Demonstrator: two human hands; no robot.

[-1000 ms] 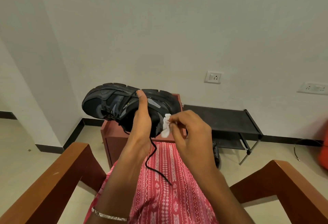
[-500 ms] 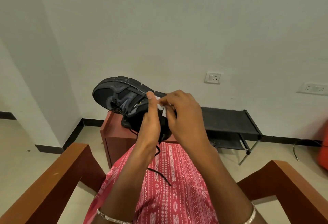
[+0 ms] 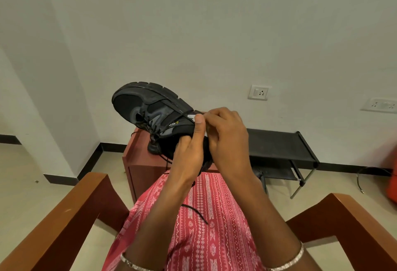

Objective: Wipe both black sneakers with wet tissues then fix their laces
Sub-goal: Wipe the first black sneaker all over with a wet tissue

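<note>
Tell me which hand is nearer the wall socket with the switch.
Right. The right hand works at the black sneaker's heel, just below-left of the wall socket; the left hand grips the sneaker farther left.

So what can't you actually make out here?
- Wet tissue: head view, only a white sliver shows between the hands; right hand covers the rest.
- Sneaker heel: hidden behind left hand and the right hand.
- Second sneaker: mostly behind the right forearm, under the black rack.
</note>
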